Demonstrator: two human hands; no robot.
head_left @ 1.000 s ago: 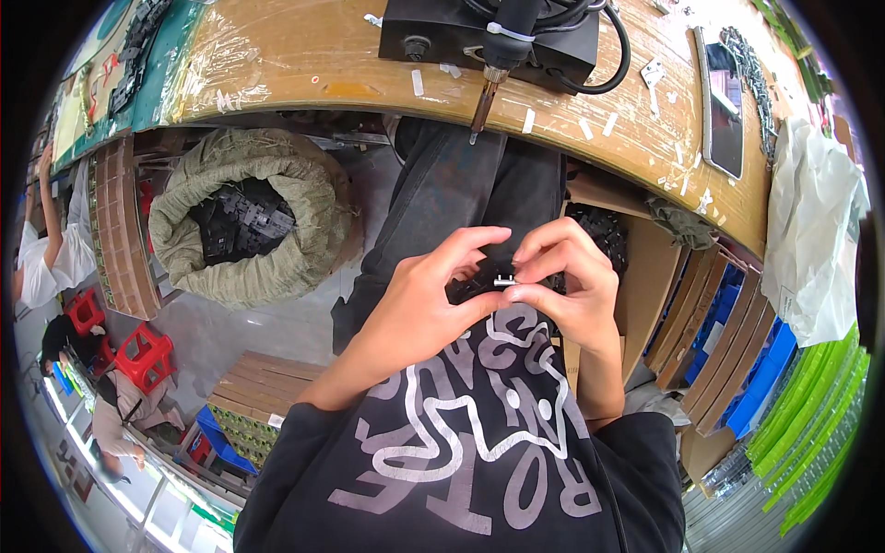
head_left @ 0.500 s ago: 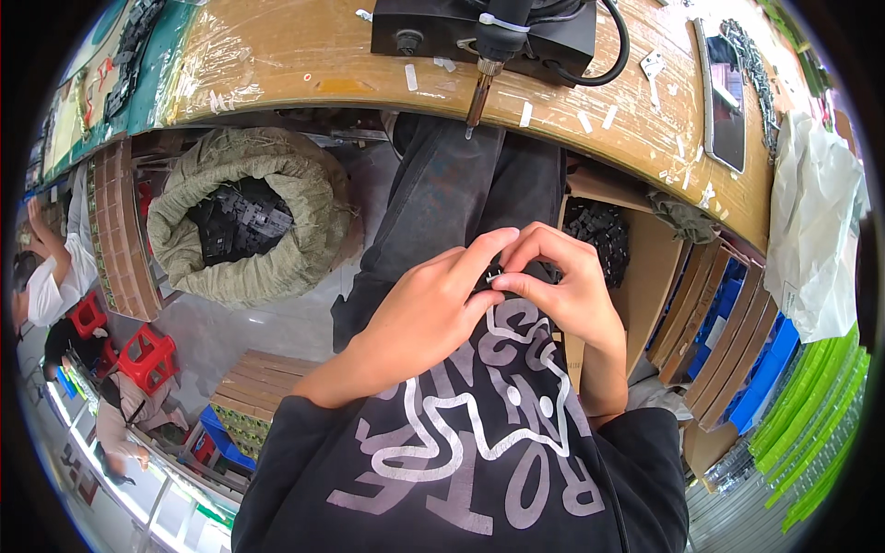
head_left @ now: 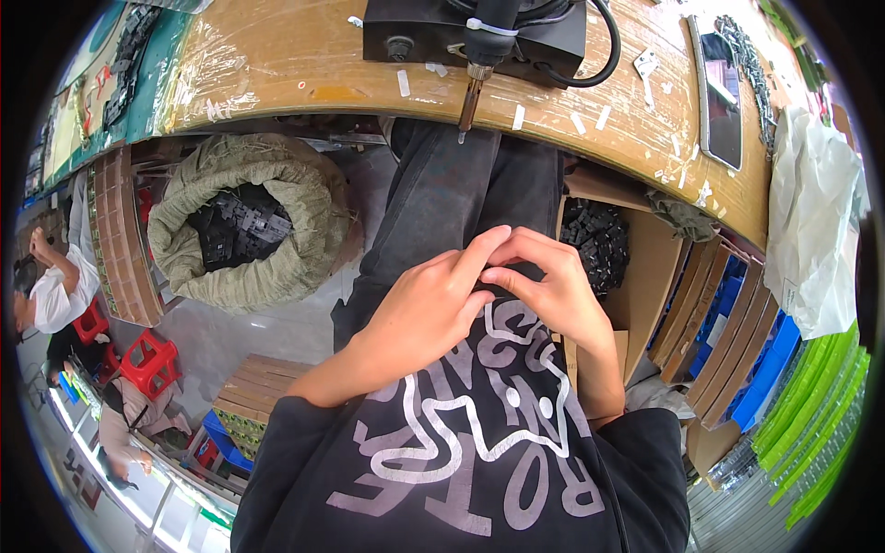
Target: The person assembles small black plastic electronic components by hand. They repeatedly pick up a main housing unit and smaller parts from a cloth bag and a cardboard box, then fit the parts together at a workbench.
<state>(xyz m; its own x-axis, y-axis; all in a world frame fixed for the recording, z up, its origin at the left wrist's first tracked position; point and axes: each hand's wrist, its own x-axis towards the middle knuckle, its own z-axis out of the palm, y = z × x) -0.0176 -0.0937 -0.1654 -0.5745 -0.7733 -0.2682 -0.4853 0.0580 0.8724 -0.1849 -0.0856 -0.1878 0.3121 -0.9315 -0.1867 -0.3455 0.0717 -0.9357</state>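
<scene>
My left hand point(head_left: 429, 300) and my right hand point(head_left: 551, 284) meet over my lap, in front of my black printed shirt. Both have bent fingers, with the fingertips and thumbs brought together in a pinch. The small black part they share is now mostly hidden behind the fingers and blends into the dark clothing; its exact kind does not show. Beyond the hands, a hot-air or soldering-type tool with a metal tip point(head_left: 470, 101) points down over the table edge.
A black box-shaped unit point(head_left: 396, 46) with cables stands on the wooden table point(head_left: 295, 78); a phone point(head_left: 722, 124) lies right. A rolled-down sack point(head_left: 313, 221) of black parts is at left, a carton point(head_left: 645, 276) of black parts at right. People sit far left near red stools point(head_left: 150, 362).
The small black part with a pale metallic bit, visible between my fingertips before, is now covered. My right thumb and fingers have shifted slightly left. The view has moved slightly.
</scene>
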